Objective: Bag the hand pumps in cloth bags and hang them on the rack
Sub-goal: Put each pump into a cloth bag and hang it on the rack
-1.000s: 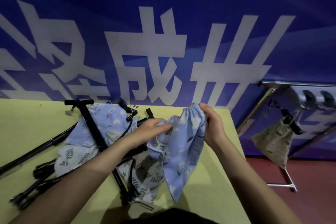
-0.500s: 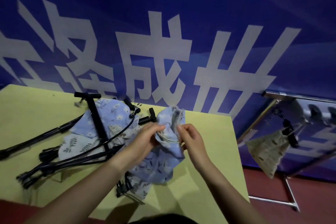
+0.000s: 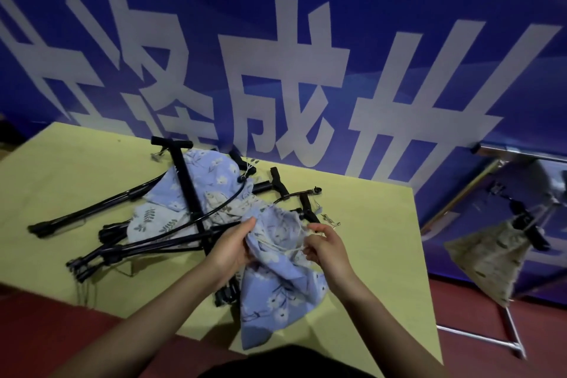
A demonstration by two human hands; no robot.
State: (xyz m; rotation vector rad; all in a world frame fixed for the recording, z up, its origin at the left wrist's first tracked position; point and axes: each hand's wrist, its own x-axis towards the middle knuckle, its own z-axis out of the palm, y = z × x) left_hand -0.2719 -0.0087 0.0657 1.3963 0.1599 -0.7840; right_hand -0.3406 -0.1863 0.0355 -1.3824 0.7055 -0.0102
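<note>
A blue floral cloth bag hangs off the front of the yellow table. My left hand grips its gathered mouth on the left side. My right hand pinches the mouth and its white drawstring on the right. Several black hand pumps lie tangled on the table behind my hands, with more floral bags draped among them. At the right, a beige bagged pump hangs from the metal rack.
A blue banner with large white characters stands right behind the table. The rack's metal legs rest on the red floor to the right of the table. The table's left part is bare yellow surface.
The bag came down from chest height to the table's front. My hands moved closer together at its mouth, and my right hand now holds the drawstring. My view has tilted down and left.
</note>
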